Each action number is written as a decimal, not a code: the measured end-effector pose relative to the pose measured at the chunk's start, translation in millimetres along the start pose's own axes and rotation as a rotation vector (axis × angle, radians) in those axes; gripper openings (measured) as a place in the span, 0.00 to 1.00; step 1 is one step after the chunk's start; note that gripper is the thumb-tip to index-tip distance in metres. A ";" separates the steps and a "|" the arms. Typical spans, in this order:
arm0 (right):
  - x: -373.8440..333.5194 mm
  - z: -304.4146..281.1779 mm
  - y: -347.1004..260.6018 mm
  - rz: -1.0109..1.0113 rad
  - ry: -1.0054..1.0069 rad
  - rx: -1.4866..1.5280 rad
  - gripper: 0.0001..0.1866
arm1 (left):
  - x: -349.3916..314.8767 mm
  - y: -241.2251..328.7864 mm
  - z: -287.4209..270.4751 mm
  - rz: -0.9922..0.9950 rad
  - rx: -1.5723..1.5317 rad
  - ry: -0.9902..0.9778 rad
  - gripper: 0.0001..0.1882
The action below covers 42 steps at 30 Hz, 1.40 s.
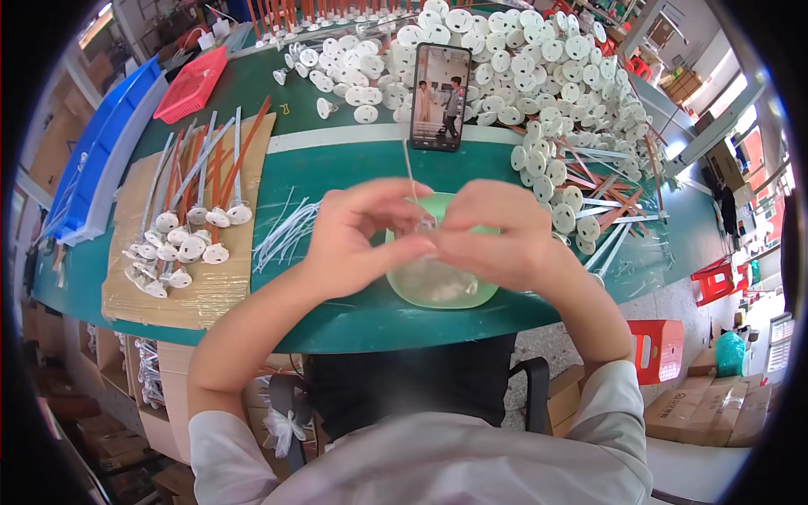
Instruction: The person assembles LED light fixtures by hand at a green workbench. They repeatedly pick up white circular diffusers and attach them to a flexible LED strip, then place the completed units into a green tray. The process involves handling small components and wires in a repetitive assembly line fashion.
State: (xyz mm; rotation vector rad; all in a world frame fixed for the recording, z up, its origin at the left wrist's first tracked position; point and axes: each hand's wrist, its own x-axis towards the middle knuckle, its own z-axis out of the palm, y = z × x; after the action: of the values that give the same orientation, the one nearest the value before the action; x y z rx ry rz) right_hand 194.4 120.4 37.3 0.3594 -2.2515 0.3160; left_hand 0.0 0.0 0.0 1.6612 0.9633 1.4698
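Status, my read: one unit is mid-work over the green bowl [481, 295], join not confirmed; a small clear piece [427, 224] and a thin pale strand [409, 168] are together at the fingertips, but whether they're fixed to each other I can't tell. Remaining stock looks decent: whitish bits [446, 290] inside the bowl, plus a loose bundle of white strands [289, 234] just left of the bowl, on the desk [345, 324]. Farther left of the bowl, disc-ended stems [192, 247] lie on a cardboard sheet [215, 295]; beyond the bowl there's a big heap of white discs [539, 63], spilling round to its right (can't say whether either lot is finished or waiting, so no percentage from me). Phone [442, 97] stands beyond the bowl too, on this side of the heap. Location of the work: the clear piece sits above the bowl, between both hands; the strand rises from there toward the phone. Right hand [503, 231]: fingers bunched together, looks pinched on the piece from its right. Left hand [358, 236]: thumb below, forefinger above, a gap behind the tips; piece is right at those tips, but whether they're clamped on it or only steadying it, can't tell.
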 end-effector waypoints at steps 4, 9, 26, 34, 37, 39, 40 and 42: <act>9.9 12.7 8.9 0.054 0.098 0.086 0.13 | -7.4 -4.7 -6.2 -0.222 -0.400 0.144 0.30; -12.3 25.0 15.1 0.082 0.170 0.158 0.14 | -10.3 -5.8 -1.2 -0.198 -0.301 0.066 0.34; -13.2 32.6 2.9 0.254 0.297 0.162 0.14 | -20.9 -17.3 4.4 -0.125 -0.633 0.089 0.32; -20.2 25.5 11.8 0.283 0.211 0.353 0.12 | -18.7 -13.7 4.9 -0.223 -0.599 0.094 0.33; -20.8 26.6 12.3 0.276 0.209 0.352 0.12 | -17.1 -7.6 6.3 -0.252 -0.627 0.128 0.30; -21.0 29.5 13.9 0.262 0.233 0.328 0.12 | -14.6 -8.8 2.9 -0.262 -0.581 0.076 0.28; -22.1 31.9 16.4 0.252 0.254 0.307 0.12 | -14.0 -9.2 1.5 -0.267 -0.558 0.050 0.27; -20.2 30.6 14.5 0.351 0.214 0.233 0.11 | -15.8 -6.7 8.1 -0.259 -0.483 0.165 0.27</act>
State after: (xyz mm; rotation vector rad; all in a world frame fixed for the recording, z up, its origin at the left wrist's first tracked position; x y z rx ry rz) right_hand 180.7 126.5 0.9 0.0424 -2.0634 0.7677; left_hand 6.3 -11.0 -14.1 1.0439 0.7938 1.5276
